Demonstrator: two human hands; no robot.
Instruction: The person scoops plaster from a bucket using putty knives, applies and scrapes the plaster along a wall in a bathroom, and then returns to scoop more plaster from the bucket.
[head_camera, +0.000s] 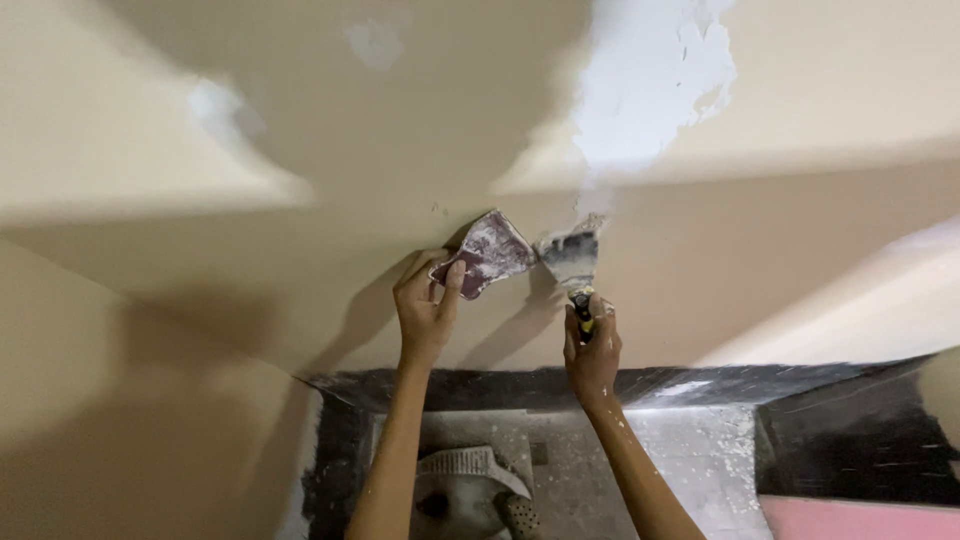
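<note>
I am closing my right hand (592, 345) on the knife (573, 262), blade pointing up at the wall (760, 250); my left hand (427, 305) is pinching the board (490, 254) just left of it.

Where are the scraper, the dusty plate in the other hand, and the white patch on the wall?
scraper (572, 258), head view, on its blade.
plate (490, 255), head view, its dusty face.
white patch (650, 80), head view, its middle.

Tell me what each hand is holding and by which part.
Left hand pinches a folded sandpaper sheet at its lower edge; right hand holds a putty knife by its handle.
</note>
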